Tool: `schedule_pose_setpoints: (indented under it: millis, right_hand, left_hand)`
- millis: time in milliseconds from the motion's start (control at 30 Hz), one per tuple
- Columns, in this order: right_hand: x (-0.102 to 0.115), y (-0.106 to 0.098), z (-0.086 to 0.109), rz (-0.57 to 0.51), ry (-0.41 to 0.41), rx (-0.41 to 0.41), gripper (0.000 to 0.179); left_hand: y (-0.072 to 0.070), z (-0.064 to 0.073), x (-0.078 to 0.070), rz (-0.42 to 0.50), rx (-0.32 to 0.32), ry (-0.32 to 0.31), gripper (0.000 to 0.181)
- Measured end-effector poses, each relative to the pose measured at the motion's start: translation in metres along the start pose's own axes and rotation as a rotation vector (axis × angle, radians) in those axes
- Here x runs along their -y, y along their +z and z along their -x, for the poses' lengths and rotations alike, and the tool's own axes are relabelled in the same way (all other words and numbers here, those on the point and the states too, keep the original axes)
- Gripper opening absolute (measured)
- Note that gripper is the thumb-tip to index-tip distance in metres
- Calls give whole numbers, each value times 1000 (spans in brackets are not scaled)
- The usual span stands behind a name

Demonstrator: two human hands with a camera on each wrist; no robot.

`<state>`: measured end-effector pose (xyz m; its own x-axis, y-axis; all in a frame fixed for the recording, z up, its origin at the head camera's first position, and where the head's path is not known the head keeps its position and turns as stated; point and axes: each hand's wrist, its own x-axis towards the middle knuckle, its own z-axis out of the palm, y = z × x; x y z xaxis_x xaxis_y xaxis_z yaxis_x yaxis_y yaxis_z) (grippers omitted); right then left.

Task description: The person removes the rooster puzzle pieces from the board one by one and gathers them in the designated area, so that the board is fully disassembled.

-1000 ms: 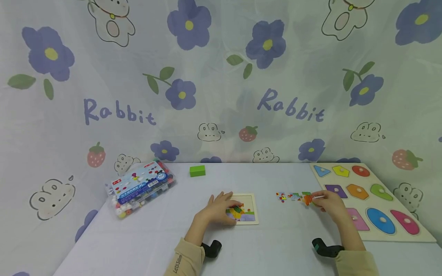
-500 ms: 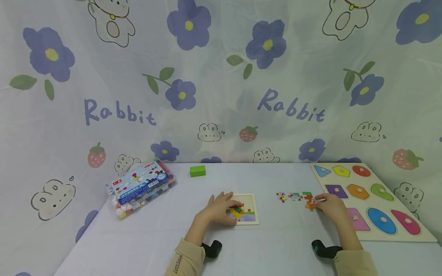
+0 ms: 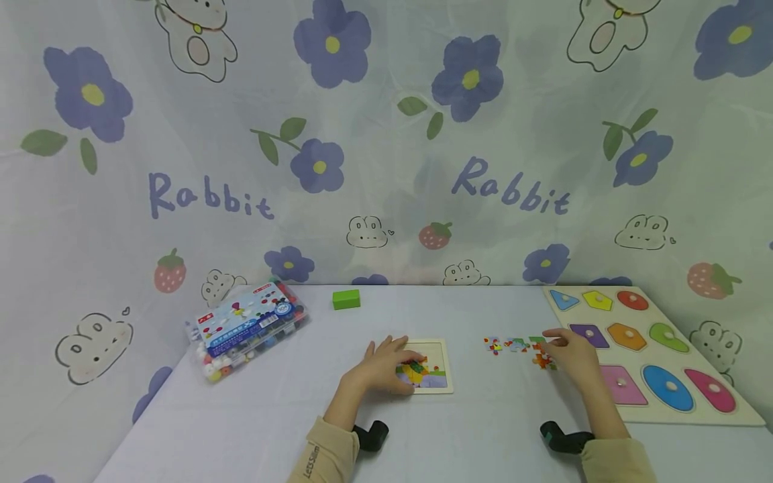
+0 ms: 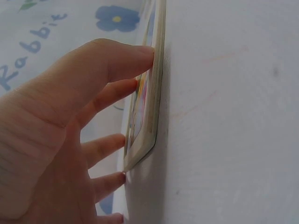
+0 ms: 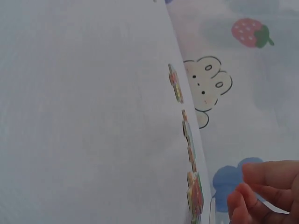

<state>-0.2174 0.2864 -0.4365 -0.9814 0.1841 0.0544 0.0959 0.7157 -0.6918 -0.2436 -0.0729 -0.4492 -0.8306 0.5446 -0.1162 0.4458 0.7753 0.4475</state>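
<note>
My left hand (image 3: 383, 367) rests on a small wooden jigsaw puzzle (image 3: 436, 384), with the thumb at its near edge and one finger across the picture. In the left wrist view the fingers (image 4: 110, 148) spread fairly straight over the puzzle's rim (image 4: 148, 129). My right hand (image 3: 574, 355) hovers just right of a short row of loose jigsaw pieces (image 3: 517, 345). An orange jigsaw piece (image 3: 542, 361) lies at the row's right end, near the fingertips. Seen from the right wrist, the fingers (image 5: 268, 175) are loosely bent and nothing shows between them.
Right of the right hand lies a large peg board (image 3: 629, 335) with coloured shapes, partly under the forearm. A clear box of beads (image 3: 250, 329) sits at the back left. A green block (image 3: 346, 300) stands near the table's back edge. Behind hangs a printed curtain (image 3: 386, 134).
My right hand has set down and let go of the orange jigsaw piece, then risen slightly away from it. The left hand has stayed on the puzzle.
</note>
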Motion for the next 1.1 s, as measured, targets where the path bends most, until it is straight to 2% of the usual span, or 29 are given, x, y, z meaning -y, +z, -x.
schedule_pose_setpoints:
  millis: [67,233,367,433,600,867,1100]
  right_hand:
    - [4,3,-1,-44,-12,-1,36]
    - [13,12,-3,-196,18,5,38]
    - [22,21,-4,-335,41,24,37]
    - [26,25,-4,-366,34,36,36]
    - [36,36,-2,-364,2,45,33]
    - [49,54,-3,-385,-53,67,30]
    - [62,73,-2,-374,-55,91,25]
  left_hand:
    - [0,0,0,-1,0,0,54]
    - [0,0,-1,4,-5,5,54]
    - [0,0,-1,-3,-19,9,63]
    - [0,0,-1,-16,-22,6,68]
    - [-2,0,-1,-33,-22,1,72]
    - [-1,0,1,-9,-43,-12,72]
    - [-2,1,-2,-10,-40,-14,69]
